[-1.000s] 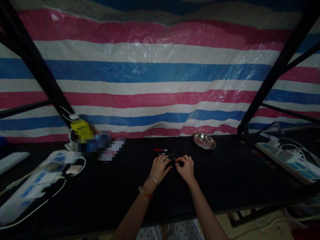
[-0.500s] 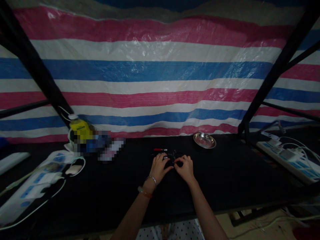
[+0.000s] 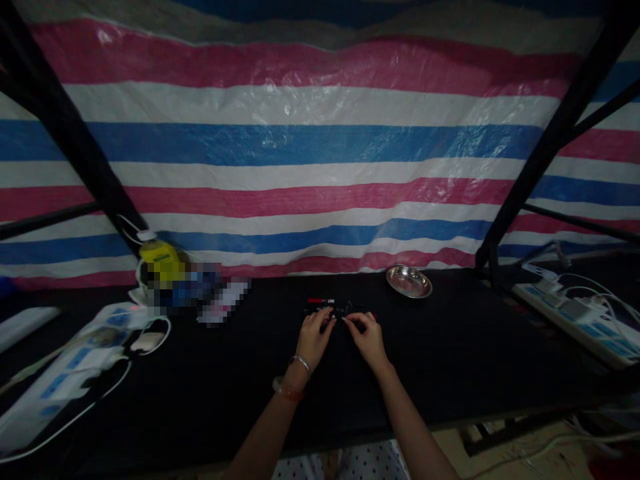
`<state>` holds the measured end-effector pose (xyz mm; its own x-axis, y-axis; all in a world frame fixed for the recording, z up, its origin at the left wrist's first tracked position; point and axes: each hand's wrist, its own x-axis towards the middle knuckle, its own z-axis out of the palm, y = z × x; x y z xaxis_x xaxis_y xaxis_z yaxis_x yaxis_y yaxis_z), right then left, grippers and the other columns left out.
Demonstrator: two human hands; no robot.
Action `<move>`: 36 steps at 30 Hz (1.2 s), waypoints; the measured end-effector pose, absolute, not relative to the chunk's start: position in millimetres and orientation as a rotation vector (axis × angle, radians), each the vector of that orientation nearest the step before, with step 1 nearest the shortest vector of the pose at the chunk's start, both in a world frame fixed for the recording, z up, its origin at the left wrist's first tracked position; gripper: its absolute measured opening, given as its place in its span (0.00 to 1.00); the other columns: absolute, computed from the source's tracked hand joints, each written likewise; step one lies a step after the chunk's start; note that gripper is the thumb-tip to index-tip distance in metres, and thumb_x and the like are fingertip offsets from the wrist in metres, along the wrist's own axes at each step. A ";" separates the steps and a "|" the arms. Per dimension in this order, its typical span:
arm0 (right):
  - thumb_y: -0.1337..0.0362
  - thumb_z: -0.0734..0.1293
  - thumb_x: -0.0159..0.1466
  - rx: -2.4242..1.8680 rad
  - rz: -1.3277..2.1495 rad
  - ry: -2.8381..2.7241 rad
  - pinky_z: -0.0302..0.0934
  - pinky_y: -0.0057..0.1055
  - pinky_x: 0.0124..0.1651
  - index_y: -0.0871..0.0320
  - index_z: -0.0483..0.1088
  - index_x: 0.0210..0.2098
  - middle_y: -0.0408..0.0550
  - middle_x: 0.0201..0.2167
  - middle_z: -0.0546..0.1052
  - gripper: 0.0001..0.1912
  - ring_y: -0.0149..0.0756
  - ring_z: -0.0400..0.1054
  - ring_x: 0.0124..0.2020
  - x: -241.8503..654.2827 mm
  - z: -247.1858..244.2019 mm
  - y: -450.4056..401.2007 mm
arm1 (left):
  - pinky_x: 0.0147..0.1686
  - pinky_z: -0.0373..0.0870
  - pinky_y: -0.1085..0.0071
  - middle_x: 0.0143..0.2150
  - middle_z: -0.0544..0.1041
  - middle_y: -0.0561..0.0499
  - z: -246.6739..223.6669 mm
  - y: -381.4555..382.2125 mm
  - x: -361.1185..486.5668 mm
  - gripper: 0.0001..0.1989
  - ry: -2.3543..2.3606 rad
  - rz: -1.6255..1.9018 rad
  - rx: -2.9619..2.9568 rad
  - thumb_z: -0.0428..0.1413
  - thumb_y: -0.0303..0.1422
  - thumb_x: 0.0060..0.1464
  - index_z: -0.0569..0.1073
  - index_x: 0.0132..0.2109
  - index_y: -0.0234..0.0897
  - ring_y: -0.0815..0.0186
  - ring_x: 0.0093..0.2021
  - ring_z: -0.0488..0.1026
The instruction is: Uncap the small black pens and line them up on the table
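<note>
Side by side on the black tabletop, my left hand (image 3: pixel 314 339) and my right hand (image 3: pixel 369 339) have their thumbs and fingers drawn together. Their fingertips meet small dark pieces (image 3: pixel 349 307), too dim to name, and whatever is pinched in either hand is hidden. Just beyond my left fingers lies a red marker-like stick (image 3: pixel 319 301) with a white band. A bit of red also shows at the outer side of my right fingers. Two bangles circle my left wrist.
A shiny metal dish (image 3: pixel 409 282) stands at the back right. To the left are a yellow bottle (image 3: pixel 163 259), a blurred-out patch and a power strip (image 3: pixel 75 367) with cables. Another power strip (image 3: pixel 580 320) lies at right. Striped sheeting (image 3: pixel 320 143) hangs behind, between black posts.
My left hand has drawn back slightly, its fingers now closer together. My right hand has shifted slightly, with thumb and fingertips pointing more forward. More of the dark pieces shows between the hands.
</note>
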<state>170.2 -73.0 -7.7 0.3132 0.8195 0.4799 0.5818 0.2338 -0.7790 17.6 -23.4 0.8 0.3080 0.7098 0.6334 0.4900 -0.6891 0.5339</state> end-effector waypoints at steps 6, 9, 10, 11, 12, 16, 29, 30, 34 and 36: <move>0.63 0.63 0.58 -1.344 0.310 -1.426 0.62 0.31 0.34 0.54 0.73 0.37 0.45 0.31 0.77 0.09 0.35 0.68 0.31 159.5 -6.3 -73.9 | 0.37 0.72 0.70 0.33 0.77 0.52 3.6 -27.0 18.4 0.08 1.068 1.339 2.071 0.52 0.35 0.55 0.69 0.42 0.40 0.67 0.35 0.76; 0.64 0.63 0.58 -1.316 0.318 -1.463 0.63 0.31 0.34 0.52 0.73 0.43 0.45 0.32 0.78 0.13 0.35 0.69 0.31 156.4 -5.9 -74.0 | 0.35 0.73 0.72 0.32 0.78 0.53 5.3 -27.8 18.9 0.07 1.043 1.307 1.970 0.53 0.36 0.54 0.68 0.40 0.40 0.67 0.34 0.77; 0.64 0.63 0.59 -1.309 0.315 -1.478 0.64 0.31 0.34 0.52 0.73 0.43 0.45 0.33 0.78 0.14 0.35 0.69 0.31 155.7 -5.6 -74.2 | 0.34 0.73 0.72 0.32 0.78 0.54 5.7 -27.9 19.1 0.07 1.037 1.307 1.949 0.53 0.36 0.54 0.68 0.40 0.40 0.67 0.34 0.77; 0.64 0.63 0.59 -1.305 0.314 -1.491 0.64 0.32 0.35 0.51 0.73 0.43 0.45 0.33 0.78 0.13 0.35 0.69 0.31 155.2 -5.1 -74.5 | 0.34 0.73 0.72 0.31 0.78 0.54 6.1 -27.8 19.2 0.07 1.035 1.315 1.929 0.53 0.36 0.53 0.67 0.39 0.40 0.66 0.34 0.77; 0.64 0.63 0.59 -1.303 0.315 -1.504 0.64 0.32 0.36 0.50 0.73 0.43 0.44 0.34 0.78 0.13 0.35 0.69 0.32 154.8 -4.5 -74.9 | 0.33 0.73 0.73 0.31 0.78 0.53 6.5 -27.8 19.3 0.07 1.035 1.325 1.911 0.54 0.36 0.53 0.67 0.38 0.40 0.66 0.34 0.77; 0.63 0.63 0.59 -1.308 0.367 -1.544 0.64 0.32 0.36 0.51 0.71 0.45 0.44 0.33 0.78 0.15 0.34 0.69 0.30 153.9 -4.1 -76.3 | 0.30 0.72 0.75 0.31 0.77 0.53 8.3 -28.3 19.2 0.07 1.034 1.334 1.874 0.54 0.36 0.52 0.66 0.36 0.39 0.67 0.33 0.77; 0.64 0.62 0.60 -1.336 0.317 -1.460 0.66 0.32 0.35 0.52 0.72 0.45 0.48 0.37 0.77 0.15 0.35 0.70 0.33 156.9 -12.9 -72.2 | 0.33 0.72 0.73 0.31 0.77 0.52 14.0 -30.8 20.2 0.07 1.033 1.356 1.867 0.53 0.38 0.53 0.69 0.35 0.38 0.67 0.32 0.76; 0.64 0.61 0.60 -1.338 0.310 -1.446 0.66 0.32 0.36 0.52 0.72 0.45 0.48 0.37 0.77 0.14 0.36 0.70 0.35 157.2 -12.7 -72.2 | 0.33 0.72 0.73 0.31 0.77 0.52 14.2 -30.6 19.9 0.07 1.044 1.374 1.859 0.53 0.37 0.53 0.69 0.35 0.38 0.67 0.32 0.76; 0.65 0.61 0.60 -1.335 0.333 -1.481 0.66 0.34 0.40 0.51 0.72 0.45 0.48 0.38 0.77 0.15 0.37 0.70 0.39 157.6 -11.9 -72.7 | 0.34 0.73 0.72 0.32 0.78 0.52 14.6 -30.1 19.4 0.07 1.010 1.365 1.871 0.53 0.36 0.53 0.71 0.35 0.38 0.67 0.32 0.76; 0.65 0.61 0.61 -1.332 0.346 -1.503 0.65 0.34 0.42 0.51 0.72 0.45 0.48 0.38 0.76 0.15 0.37 0.70 0.40 157.3 -11.5 -72.9 | 0.35 0.73 0.71 0.32 0.78 0.52 14.5 -30.1 19.5 0.07 0.994 1.352 1.881 0.53 0.36 0.53 0.71 0.36 0.38 0.67 0.33 0.76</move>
<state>157.3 -72.9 -11.5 0.1695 0.8506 0.4978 0.5475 0.3387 -0.7652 19.5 -30.1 14.5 0.1962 0.8456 0.4965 0.2218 -0.5315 0.8175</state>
